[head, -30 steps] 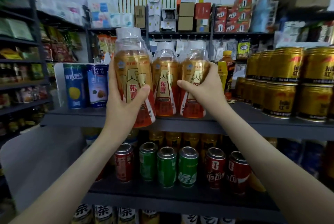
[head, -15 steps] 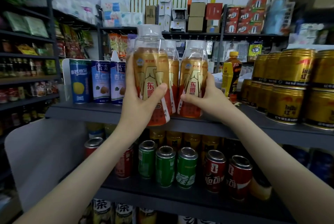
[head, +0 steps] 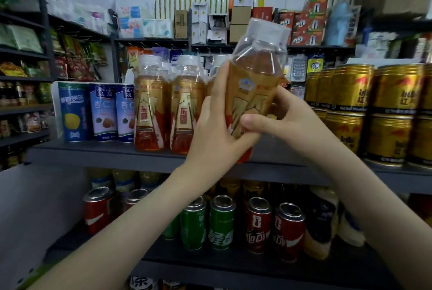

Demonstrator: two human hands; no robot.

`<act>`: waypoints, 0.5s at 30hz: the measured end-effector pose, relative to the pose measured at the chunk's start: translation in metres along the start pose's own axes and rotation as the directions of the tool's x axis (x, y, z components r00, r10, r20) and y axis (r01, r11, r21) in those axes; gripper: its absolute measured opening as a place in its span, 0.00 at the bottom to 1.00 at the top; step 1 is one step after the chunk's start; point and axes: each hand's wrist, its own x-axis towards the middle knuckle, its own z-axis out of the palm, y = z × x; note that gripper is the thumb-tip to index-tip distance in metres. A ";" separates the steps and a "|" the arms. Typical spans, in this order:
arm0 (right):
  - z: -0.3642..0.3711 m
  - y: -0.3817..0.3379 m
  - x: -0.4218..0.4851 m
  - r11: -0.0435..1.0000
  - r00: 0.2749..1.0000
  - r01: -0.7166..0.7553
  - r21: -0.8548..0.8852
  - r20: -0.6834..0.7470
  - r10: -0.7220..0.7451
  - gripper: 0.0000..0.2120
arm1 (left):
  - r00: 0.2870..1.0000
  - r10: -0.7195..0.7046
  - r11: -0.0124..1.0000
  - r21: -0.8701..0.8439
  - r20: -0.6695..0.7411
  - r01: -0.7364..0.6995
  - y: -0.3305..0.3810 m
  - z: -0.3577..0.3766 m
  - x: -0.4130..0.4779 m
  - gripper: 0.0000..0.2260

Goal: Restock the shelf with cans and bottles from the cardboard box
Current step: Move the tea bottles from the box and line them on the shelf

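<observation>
A gold-labelled drink bottle (head: 254, 84) with a clear cap is held tilted to the right, in front of the grey upper shelf (head: 93, 153). My left hand (head: 215, 130) wraps its left side and lower part. My right hand (head: 280, 116) grips its right side, thumb across the label. Two matching bottles (head: 149, 112) (head: 187, 112) stand upright on the shelf just left of my hands, and a third is mostly hidden behind my left hand. The cardboard box is out of view.
Blue and white cans (head: 102, 112) stand at the shelf's left end; stacked gold cans (head: 350, 107) fill its right side. The lower shelf (head: 233, 266) holds red and green cans (head: 219, 224). Racks of packaged goods line the left aisle and back wall.
The bottle in my left hand has moved right and tilted. My right hand let go of the standing bottle and took hold of this one. The view has shifted right.
</observation>
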 end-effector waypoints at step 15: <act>-0.051 0.070 0.066 0.930 0.936 -0.344 0.127 -0.032 0.350 0.20 | 0.920 0.244 0.458 0.800 0.307 -0.388 -0.035 -0.022 0.052 0.31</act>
